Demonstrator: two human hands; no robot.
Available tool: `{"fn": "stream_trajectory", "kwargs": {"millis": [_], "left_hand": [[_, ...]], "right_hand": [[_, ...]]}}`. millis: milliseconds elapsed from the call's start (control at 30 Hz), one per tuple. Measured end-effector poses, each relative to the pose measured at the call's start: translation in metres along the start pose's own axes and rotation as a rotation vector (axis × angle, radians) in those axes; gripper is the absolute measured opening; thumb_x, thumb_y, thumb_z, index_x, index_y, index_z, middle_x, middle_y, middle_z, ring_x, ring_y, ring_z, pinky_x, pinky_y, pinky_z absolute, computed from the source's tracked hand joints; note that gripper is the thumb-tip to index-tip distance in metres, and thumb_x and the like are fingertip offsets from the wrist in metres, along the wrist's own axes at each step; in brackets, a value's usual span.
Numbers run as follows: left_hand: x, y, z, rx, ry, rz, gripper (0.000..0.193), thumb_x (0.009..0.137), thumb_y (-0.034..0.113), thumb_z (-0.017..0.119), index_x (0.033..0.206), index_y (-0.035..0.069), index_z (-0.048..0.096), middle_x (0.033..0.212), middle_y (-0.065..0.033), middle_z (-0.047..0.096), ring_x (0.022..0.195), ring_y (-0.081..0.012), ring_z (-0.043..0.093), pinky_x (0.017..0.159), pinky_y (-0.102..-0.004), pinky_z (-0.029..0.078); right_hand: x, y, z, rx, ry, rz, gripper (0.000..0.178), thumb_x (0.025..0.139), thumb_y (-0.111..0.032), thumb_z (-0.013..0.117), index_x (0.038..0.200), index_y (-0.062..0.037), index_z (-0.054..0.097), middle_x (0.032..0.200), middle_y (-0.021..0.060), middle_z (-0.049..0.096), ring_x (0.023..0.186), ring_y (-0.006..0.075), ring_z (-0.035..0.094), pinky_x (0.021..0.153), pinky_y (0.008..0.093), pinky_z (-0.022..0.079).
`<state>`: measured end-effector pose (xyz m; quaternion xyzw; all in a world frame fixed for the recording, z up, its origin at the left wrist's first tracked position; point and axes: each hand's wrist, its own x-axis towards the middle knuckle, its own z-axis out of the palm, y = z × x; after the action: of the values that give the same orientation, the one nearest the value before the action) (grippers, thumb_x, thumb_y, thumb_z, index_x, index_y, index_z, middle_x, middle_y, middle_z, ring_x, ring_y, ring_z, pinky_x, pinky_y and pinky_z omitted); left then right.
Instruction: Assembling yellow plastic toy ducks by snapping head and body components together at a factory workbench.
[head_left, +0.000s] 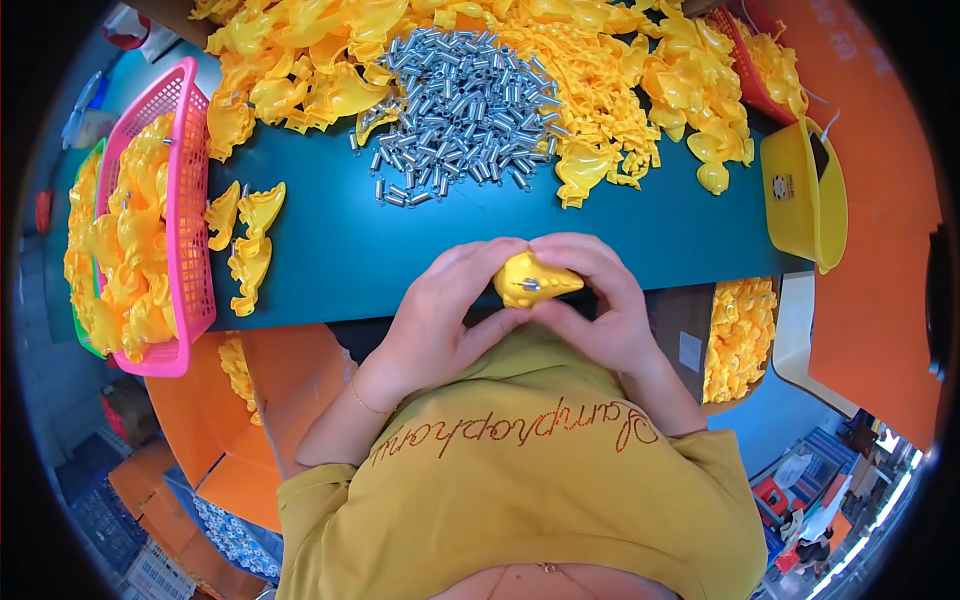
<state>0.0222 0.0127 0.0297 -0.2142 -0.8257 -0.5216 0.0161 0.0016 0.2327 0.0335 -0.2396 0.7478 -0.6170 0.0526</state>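
Note:
Both my hands meet just over the table's front edge around a yellow plastic part [535, 284]. It is rounded on the left and tapers to a point on the right, with a small metal piece showing in its middle. My left hand [440, 300] grips the rounded end between thumb and fingers. The narrow end is pinched by my right hand [598, 285]. Farther back lies a heap of small metal springs [465, 110]. Several loose yellow parts [250, 260] rest on the green table [370, 245] to the left of my hands.
A pink basket [190, 230] full of yellow parts stands at the left. Heaps of yellow shells [310, 65] and small yellow pieces [590, 95] cover the back. At the right are a yellow bin [790, 195] and a red basket [745, 70]. Boxes with yellow parts [740, 340] sit below.

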Motion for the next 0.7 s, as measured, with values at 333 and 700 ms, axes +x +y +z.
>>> {"fn": "stream_trajectory", "kwargs": {"millis": [333, 700], "left_hand": [[0.010, -0.001, 0.003, 0.507, -0.039, 0.116, 0.061, 0.077, 0.055, 0.081, 0.113, 0.009, 0.064, 0.097, -0.0054, 0.061, 0.091, -0.0264, 0.056, 0.080, -0.0393, 0.042], [0.011, 0.003, 0.001, 0.378, -0.015, 0.184, 0.054, 0.078, 0.052, 0.082, 0.097, 0.006, 0.063, 0.081, -0.0055, 0.056, 0.076, -0.0259, 0.055, 0.069, -0.0383, 0.042]], "right_hand": [[-0.010, 0.006, -0.001, 0.172, 0.007, 0.119, 0.033, 0.090, -0.010, 0.077, 0.122, -0.0044, 0.071, 0.131, 0.0165, 0.064, 0.120, 0.0256, 0.061, 0.101, 0.0372, 0.050], [-0.005, 0.009, -0.010, 0.639, -0.046, 0.170, 0.036, 0.088, 0.000, 0.076, 0.123, -0.0038, 0.072, 0.131, 0.0137, 0.065, 0.124, 0.0216, 0.059, 0.102, 0.0342, 0.049]]}}
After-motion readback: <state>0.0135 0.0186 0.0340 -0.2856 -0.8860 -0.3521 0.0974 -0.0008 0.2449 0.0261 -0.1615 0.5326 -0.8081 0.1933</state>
